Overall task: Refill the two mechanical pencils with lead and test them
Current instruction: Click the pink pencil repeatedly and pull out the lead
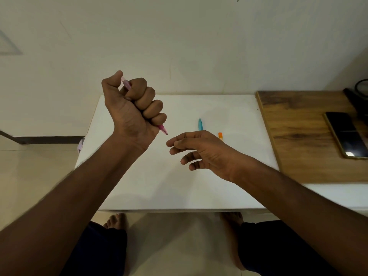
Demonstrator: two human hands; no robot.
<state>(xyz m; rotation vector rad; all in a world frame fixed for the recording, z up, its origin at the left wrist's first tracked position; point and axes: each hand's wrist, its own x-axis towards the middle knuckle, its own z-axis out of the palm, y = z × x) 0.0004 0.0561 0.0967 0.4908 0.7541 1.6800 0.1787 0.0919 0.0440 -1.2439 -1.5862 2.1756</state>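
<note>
Above the white table [229,108], your left hand [131,110] fists the pink pencil [163,130], thumb on its cap; your right hand [201,150] hangs loose, empty. Blue pencil [200,124] lies untouched, refill apparently pending.

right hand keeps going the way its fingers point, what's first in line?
Probably the tip of the pink pencil gripped in the left hand; the right hand points left toward it with a small gap. Depth is unclear.

Single head-worn view, looking forward and down, close above white table [229,176], wall beyond
</note>
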